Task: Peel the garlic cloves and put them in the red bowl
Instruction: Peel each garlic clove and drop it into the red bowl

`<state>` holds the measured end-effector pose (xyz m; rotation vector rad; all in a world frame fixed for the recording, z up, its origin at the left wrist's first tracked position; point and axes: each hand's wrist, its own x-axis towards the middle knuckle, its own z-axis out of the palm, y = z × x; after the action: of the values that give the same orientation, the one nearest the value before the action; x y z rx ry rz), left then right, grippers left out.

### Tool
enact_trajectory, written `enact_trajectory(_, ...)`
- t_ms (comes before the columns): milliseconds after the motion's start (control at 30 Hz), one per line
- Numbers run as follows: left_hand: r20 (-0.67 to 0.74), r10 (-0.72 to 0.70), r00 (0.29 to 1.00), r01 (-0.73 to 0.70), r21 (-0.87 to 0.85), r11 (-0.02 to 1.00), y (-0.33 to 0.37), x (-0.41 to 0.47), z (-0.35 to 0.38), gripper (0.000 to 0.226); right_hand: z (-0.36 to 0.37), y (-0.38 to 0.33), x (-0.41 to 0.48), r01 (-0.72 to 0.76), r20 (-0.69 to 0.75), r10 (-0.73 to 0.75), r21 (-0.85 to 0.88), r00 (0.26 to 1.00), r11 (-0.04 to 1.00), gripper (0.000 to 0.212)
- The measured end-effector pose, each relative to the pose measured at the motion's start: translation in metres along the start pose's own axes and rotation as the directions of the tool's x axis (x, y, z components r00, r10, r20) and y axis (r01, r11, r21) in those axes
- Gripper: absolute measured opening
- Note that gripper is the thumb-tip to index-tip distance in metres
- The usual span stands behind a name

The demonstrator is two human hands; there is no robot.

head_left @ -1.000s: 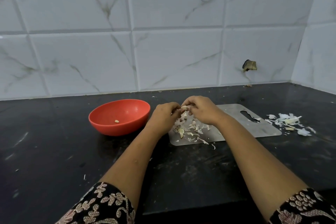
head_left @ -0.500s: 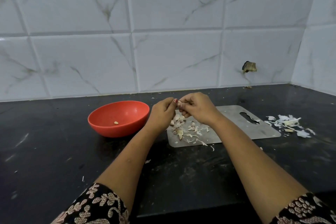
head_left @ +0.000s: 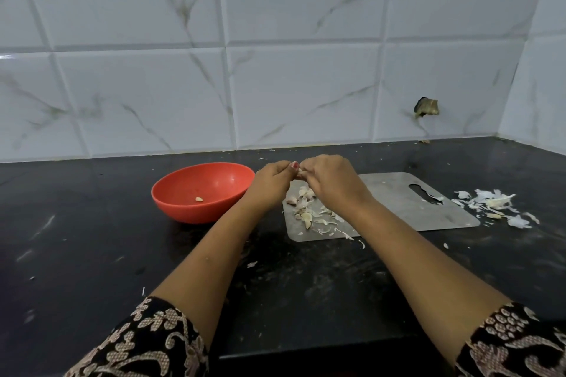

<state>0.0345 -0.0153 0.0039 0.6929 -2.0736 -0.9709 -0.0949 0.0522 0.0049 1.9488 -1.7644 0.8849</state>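
Observation:
My left hand (head_left: 271, 182) and my right hand (head_left: 329, 182) meet fingertip to fingertip above the left end of the steel cutting board (head_left: 398, 208). Between them they pinch one pale garlic clove (head_left: 301, 173), mostly hidden by the fingers. Under the hands, several unpeeled cloves and bits of skin (head_left: 304, 208) lie on the board. The red bowl (head_left: 183, 203) stands on the counter just left of my left hand, with one peeled clove (head_left: 199, 199) inside it.
A heap of white garlic skins (head_left: 496, 205) lies on the black counter (head_left: 92, 254) right of the board. Stray flakes dot the counter in front of the board. A tiled wall runs behind, with another wall closing the corner at the right.
Both hands have lifted a little off the board with the clove between them, and the fingers have shifted on it. The bowl and board stay put.

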Motion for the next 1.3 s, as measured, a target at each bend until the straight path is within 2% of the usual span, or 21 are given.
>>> enact_trajectory(100,0.007,-0.067,0.998,0.067,-0.064,0.996,-0.002,0.001,0.000,0.036,0.005,0.003,-0.002,0.110,-0.051,-0.121,-0.190,0.991,0.976,0.018)
enact_trajectory(200,-0.020,-0.076,0.997,0.076,-0.009,0.997,-0.001,0.001,0.001,0.037,0.007,0.000,0.000,0.087,-0.029,-0.095,-0.221,0.995,0.971,0.016)
enact_trajectory(267,-0.063,-0.009,0.998,0.018,0.144,0.989,-0.004,0.001,0.002,0.037,0.005,-0.003,0.001,-0.067,0.057,0.068,-0.029,0.996,0.997,0.023)
enact_trajectory(300,-0.075,0.030,0.997,-0.016,0.183,0.983,-0.006,0.002,0.003,0.037,0.002,-0.003,0.001,-0.187,0.134,0.165,0.174,0.977,0.967,0.025)
enact_trajectory(333,-0.078,0.064,0.995,-0.050,0.168,0.985,-0.006,0.002,0.004,0.036,-0.003,-0.001,0.001,-0.304,0.223,0.230,0.403,0.947,0.863,0.025)
enact_trajectory(367,-0.075,0.085,0.994,-0.077,0.110,0.991,-0.005,0.001,0.004,0.036,-0.008,0.001,0.000,-0.391,0.306,0.253,0.589,0.918,0.707,0.023)
enact_trajectory(433,-0.063,0.095,0.994,-0.096,-0.028,0.995,0.000,0.000,0.006,0.038,-0.015,0.008,-0.003,-0.465,0.408,0.223,0.777,0.885,0.424,0.019)
enact_trajectory(467,-0.058,0.101,0.993,-0.105,-0.066,0.992,0.001,0.000,0.008,0.038,-0.017,0.010,-0.004,-0.490,0.443,0.210,0.804,0.871,0.338,0.019)
enact_trajectory(533,-0.051,0.119,0.992,-0.123,-0.083,0.989,0.002,-0.001,0.011,0.038,-0.018,0.011,-0.005,-0.534,0.493,0.207,0.804,0.845,0.263,0.020)
enact_trajectory(700,-0.036,0.086,0.996,-0.091,-0.199,0.976,0.002,0.000,0.012,0.034,-0.014,0.007,-0.003,-0.520,0.465,0.257,0.825,0.847,0.220,0.021)
enact_trajectory(800,-0.071,0.132,0.989,-0.142,-0.158,0.977,0.001,-0.002,0.014,0.019,-0.011,0.003,-0.001,-0.480,0.426,0.293,0.865,0.856,0.148,0.019)
enact_trajectory(867,-0.122,0.135,0.983,-0.157,-0.197,0.968,0.002,-0.005,0.017,0.010,-0.010,0.002,0.001,-0.474,0.430,0.296,0.875,0.853,0.094,0.020)
enact_trajectory(967,-0.163,0.101,0.982,-0.141,-0.262,0.955,-0.002,-0.003,0.022,0.025,-0.009,-0.001,0.000,-0.498,0.454,0.290,0.861,0.843,0.100,0.025)
enact_trajectory(1033,-0.215,0.122,0.969,-0.161,-0.179,0.971,-0.008,-0.001,0.022,0.025,-0.008,-0.002,0.000,-0.512,0.455,0.302,0.846,0.838,0.146,0.027)
enact_trajectory(1167,-0.281,0.233,0.931,-0.234,0.029,0.972,-0.007,-0.003,0.019,0.016,-0.004,0.002,0.000,-0.494,0.319,0.404,0.729,0.857,0.474,0.026)
enact_trajectory(1233,-0.293,0.247,0.924,-0.241,0.057,0.969,-0.007,-0.002,0.017,0.012,-0.004,0.005,0.001,-0.470,0.233,0.440,0.673,0.868,0.571,0.020)
enact_trajectory(1300,-0.305,0.222,0.926,-0.213,0.063,0.975,-0.009,0.000,0.013,0.012,-0.008,0.007,0.002,-0.415,0.145,0.415,0.592,0.898,0.691,0.015)
